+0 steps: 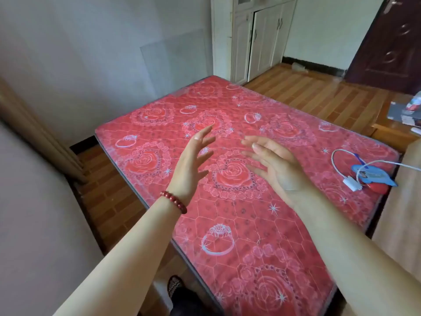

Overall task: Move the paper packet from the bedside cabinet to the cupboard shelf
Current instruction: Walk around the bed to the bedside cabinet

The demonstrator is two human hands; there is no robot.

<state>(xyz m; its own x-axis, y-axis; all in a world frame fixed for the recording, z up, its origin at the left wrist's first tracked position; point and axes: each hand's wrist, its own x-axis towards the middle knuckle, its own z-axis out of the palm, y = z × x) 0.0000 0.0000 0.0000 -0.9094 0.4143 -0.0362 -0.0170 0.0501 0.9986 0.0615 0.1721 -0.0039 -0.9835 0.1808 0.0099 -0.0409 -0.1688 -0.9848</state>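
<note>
My left hand (192,163) and my right hand (274,166) are both raised over a red rose-patterned mattress (227,213), palms facing each other, fingers spread, holding nothing. A red bead bracelet sits on my left wrist. At the far right edge stands a wooden bedside cabinet (391,135) with papers or packets (403,112) lying on its top, partly cut off by the frame. A white cupboard (255,39) with closed doors stands against the far wall beyond the mattress; no open shelf shows.
A white charger cable (348,169) and a blue packet (373,176) lie on the mattress's right side. A dark brown door (391,42) is at the back right. Wooden floor (307,92) runs between the mattress, cupboard and cabinet. A radiator (38,137) lines the left wall.
</note>
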